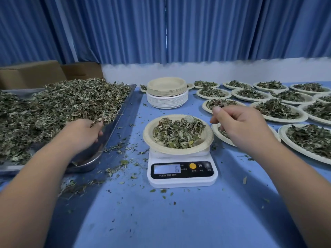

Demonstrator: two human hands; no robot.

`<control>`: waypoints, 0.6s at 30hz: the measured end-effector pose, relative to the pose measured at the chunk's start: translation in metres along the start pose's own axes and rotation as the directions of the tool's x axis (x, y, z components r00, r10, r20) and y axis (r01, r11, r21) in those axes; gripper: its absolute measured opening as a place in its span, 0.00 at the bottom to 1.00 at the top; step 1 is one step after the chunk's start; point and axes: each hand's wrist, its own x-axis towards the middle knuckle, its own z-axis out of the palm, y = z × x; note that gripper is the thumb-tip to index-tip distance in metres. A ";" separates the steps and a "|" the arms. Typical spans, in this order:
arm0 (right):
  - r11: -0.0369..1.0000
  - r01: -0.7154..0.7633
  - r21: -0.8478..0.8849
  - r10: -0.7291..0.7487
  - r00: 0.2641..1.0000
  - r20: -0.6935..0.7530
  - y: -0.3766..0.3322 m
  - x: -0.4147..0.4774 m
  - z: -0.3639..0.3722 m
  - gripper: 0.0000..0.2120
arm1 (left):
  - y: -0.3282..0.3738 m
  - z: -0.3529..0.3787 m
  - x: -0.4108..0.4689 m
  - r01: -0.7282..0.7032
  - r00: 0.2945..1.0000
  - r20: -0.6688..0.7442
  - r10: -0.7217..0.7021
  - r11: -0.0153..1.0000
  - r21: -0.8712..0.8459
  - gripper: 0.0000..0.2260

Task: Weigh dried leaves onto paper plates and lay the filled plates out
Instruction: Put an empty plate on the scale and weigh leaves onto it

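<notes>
A person weighs out dried leaves at a blue table, both bare forearms reaching in from the near edge. The left hand is sunk into the near edge of the heap that fills a metal tray on the left, its fingers curled down around a clump, with leaf bits sticking out by the thumb. The right hand hangs in the air just right of the scale, over one of the filled plates. Its fingers are curled under and the thumb tip is raised close to the forefinger; whether it pinches any leaf cannot be told.

In the middle of the table, a plate sits on the white scale with a loose mound of pale green leaf in it. The display reads 6. Behind the scale stands a stack of unused plates, tan ones on top of white ones. Filled plates lie in rows across the right side of the table, from the far edge to near the right arm, some rims touching.

Crumbs of leaf are scattered on the table around the tray and scale. Two cardboard boxes stand behind the tray, and a pleated blue curtain covers the wall.
</notes>
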 end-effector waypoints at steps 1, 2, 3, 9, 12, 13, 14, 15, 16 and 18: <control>1.000 -0.005 -0.015 0.005 1.000 0.005 0.000 0.000 0.001 0.17 | -0.001 0.002 0.001 0.002 1.000 0.014 -0.003 0.999 0.034 0.20; 1.000 -0.007 -0.023 0.008 1.000 0.006 0.000 0.000 0.001 0.17 | -0.001 0.003 0.001 -0.002 1.000 0.022 0.000 0.997 0.080 0.20; 1.000 -0.012 -0.027 0.012 1.000 0.004 0.001 0.000 0.001 0.17 | -0.001 0.004 0.001 -0.008 1.000 0.028 0.004 0.992 0.129 0.20; 0.997 -0.059 -0.046 0.059 0.998 0.005 0.001 0.000 0.001 0.16 | 0.002 0.001 -0.005 -0.011 0.997 0.077 0.003 0.994 0.105 0.12; 0.995 -0.071 -0.073 0.073 0.997 0.021 0.000 -0.001 0.001 0.16 | 0.003 -0.001 -0.008 -0.001 0.995 0.098 -0.004 0.998 0.055 0.10; 0.994 -0.076 -0.080 0.078 0.997 0.027 0.000 -0.001 0.001 0.16 | 0.003 -0.001 -0.008 -0.008 0.995 0.100 0.001 0.998 0.061 0.09; 0.993 -0.080 -0.085 0.083 0.996 0.031 -0.001 -0.001 0.001 0.16 | 0.003 -0.001 -0.008 -0.022 0.995 0.100 0.014 0.997 0.078 0.09; 0.992 -0.086 -0.088 0.089 0.995 0.034 -0.001 -0.001 0.001 0.16 | 0.002 -0.001 -0.008 -0.039 0.994 0.102 0.029 0.994 0.100 0.08; 0.992 -0.091 -0.090 0.094 0.995 0.036 -0.001 -0.001 0.000 0.16 | 0.003 -0.001 -0.008 -0.055 0.994 0.103 0.043 0.992 0.118 0.07; 0.991 -0.096 -0.089 0.099 0.995 0.034 -0.001 -0.001 0.000 0.16 | 0.004 0.000 -0.007 -0.073 0.993 0.106 0.059 0.989 0.130 0.07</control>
